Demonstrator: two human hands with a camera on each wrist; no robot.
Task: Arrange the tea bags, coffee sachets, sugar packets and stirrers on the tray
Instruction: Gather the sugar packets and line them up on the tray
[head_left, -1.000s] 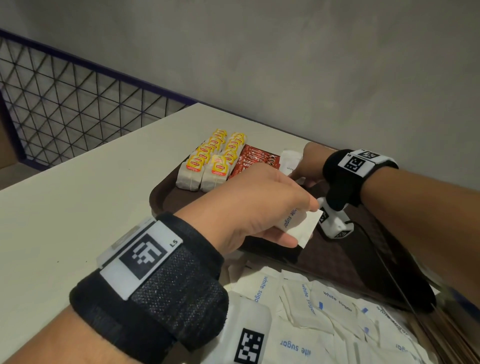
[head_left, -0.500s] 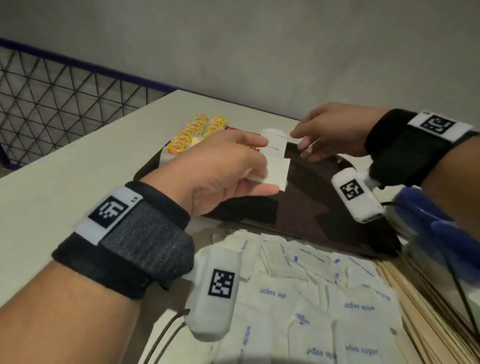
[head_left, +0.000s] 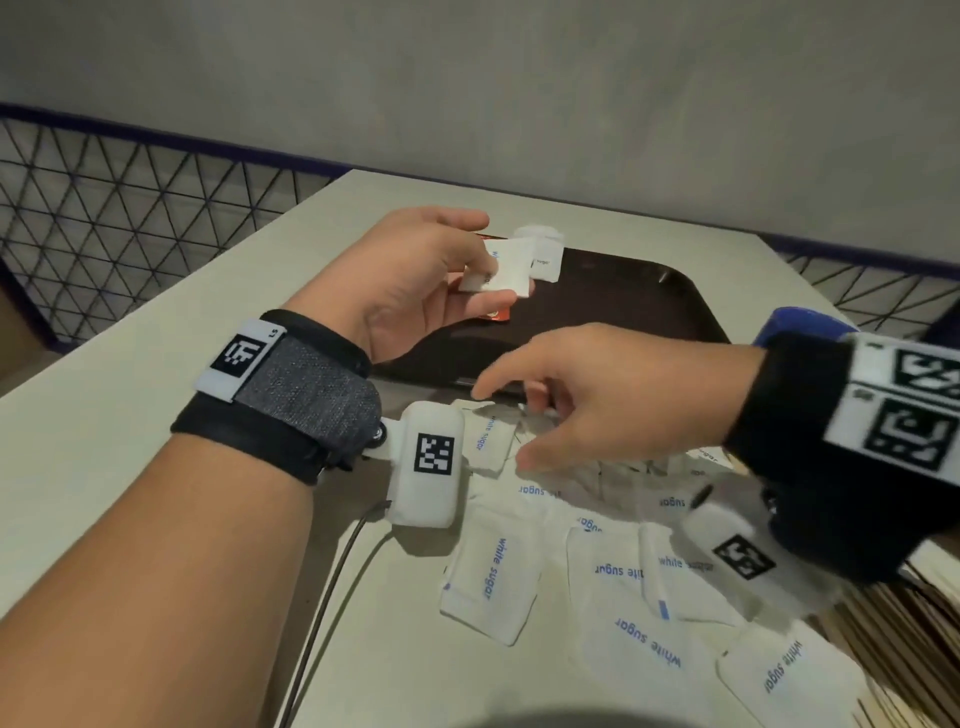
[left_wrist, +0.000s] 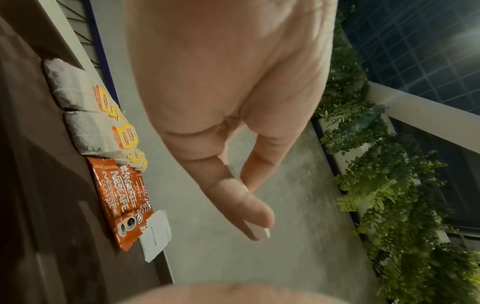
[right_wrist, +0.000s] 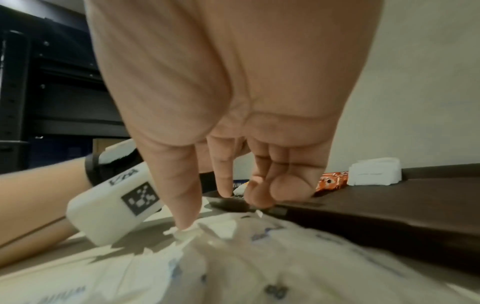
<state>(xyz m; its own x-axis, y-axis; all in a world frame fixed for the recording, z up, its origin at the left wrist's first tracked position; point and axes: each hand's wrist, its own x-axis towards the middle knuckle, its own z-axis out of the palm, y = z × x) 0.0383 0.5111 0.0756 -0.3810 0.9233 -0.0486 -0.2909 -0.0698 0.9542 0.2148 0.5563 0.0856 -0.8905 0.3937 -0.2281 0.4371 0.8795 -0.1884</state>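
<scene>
The left hand (head_left: 415, 275) is raised over the near left part of the dark brown tray (head_left: 649, 306), its thumb and fingers pinching a few white sugar packets (head_left: 501, 267), flat paper squares with blue "white sugar" lettering. Along the tray's far edge lie two rows of tea bags (left_wrist: 85, 115) with yellow tags, then orange-red coffee sachets (left_wrist: 122, 197), then a small stack of sugar packets (left_wrist: 155, 232). The right hand (head_left: 597, 395) reaches down with fingers loosely spread, its fingertips (right_wrist: 185, 222) touching the loose sugar pile (head_left: 597, 571) on the desk (head_left: 104, 441) by the tray's near edge; it grasps nothing. Wooden stirrers (head_left: 904, 623) lie at the pile's right.
</scene>
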